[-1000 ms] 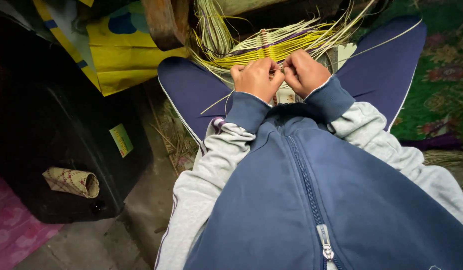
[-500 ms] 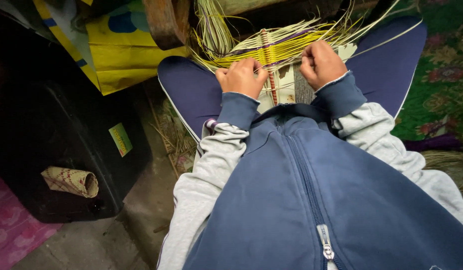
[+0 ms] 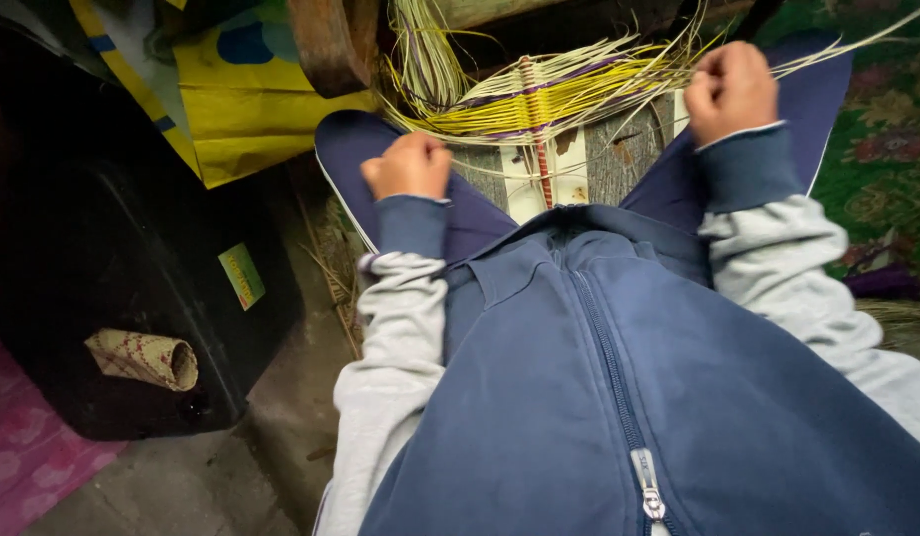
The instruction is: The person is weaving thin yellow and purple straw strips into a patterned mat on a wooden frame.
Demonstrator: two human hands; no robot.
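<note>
your left hand is closed in a fist over thin pale strands at the left edge of the woven straw strip, which lies across your lap between your knees. your right hand is fisted too, pinching long strands out at the right. a rolled mat rests on the black case.

A woven roll lies on a black case.

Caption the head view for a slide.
Left hand and right hand pull strands apart from yellow straw weaving over the lap.
</note>
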